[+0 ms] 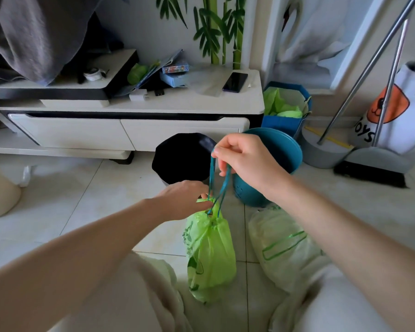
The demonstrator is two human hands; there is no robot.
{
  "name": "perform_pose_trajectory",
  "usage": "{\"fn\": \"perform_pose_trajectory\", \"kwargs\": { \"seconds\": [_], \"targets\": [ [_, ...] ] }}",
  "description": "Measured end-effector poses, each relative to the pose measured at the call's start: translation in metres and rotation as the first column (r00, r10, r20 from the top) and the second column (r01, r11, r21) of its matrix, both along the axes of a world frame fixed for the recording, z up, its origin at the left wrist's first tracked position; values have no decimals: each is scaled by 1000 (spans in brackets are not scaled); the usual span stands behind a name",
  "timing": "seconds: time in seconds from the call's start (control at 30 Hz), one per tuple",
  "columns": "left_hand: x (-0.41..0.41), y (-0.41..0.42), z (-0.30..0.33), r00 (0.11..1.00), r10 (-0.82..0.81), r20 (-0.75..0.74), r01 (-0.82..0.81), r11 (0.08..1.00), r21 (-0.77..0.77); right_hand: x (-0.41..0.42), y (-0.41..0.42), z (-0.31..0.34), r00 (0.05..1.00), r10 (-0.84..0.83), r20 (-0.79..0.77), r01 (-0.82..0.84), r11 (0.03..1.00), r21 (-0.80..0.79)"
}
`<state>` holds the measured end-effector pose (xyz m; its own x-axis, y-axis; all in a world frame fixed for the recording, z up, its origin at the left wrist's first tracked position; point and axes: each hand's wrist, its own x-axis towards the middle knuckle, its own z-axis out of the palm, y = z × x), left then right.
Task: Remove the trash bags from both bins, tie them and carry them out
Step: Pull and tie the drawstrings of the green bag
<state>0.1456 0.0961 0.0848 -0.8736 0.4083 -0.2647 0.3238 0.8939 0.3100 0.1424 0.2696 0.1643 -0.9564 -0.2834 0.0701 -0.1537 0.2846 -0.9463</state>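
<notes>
Right hand point(246, 161) pinches teal drawstring point(212, 178) loops; left hand point(186, 200) grips green bag point(210, 255) neck (cinched already). Keep neck pinned, pull straight up, then knot.

Pretty tight spot here. The green bag point(210, 255) sits between both knees, with a pale bag point(285, 245) just beside it on the right. Straight ahead the black bin point(181, 158) and teal bin point(268, 168) block the way, backed by the white cabinet point(130, 130). Broom and dustpan point(374, 161) crowd the right. Open floor tiles point(82, 188) on the left are the only clear lane.
</notes>
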Motion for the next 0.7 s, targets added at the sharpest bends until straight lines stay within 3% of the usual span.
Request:
{"fn": "perform_pose_trajectory", "kwargs": {
  "seconds": [0.13,0.43,0.6,0.7],
  "targets": [
    [5,2,-1,990,65,124,-84,984,160,1,1,0,1000,-29,3,29,999,-33],
    [5,15,0,980,-44,196,-21,948,318,-6,5,-1,982,-175,75,186,964,-188],
    [2,22,-2,986,28,163,-90,918,386,-14,11,-3,964,-243,112,264,932,-249],
    [-2,20,2,965,78,252,-197,850,489,-24,21,-1,935,-282,215,342,877,-338]
  ]
}}
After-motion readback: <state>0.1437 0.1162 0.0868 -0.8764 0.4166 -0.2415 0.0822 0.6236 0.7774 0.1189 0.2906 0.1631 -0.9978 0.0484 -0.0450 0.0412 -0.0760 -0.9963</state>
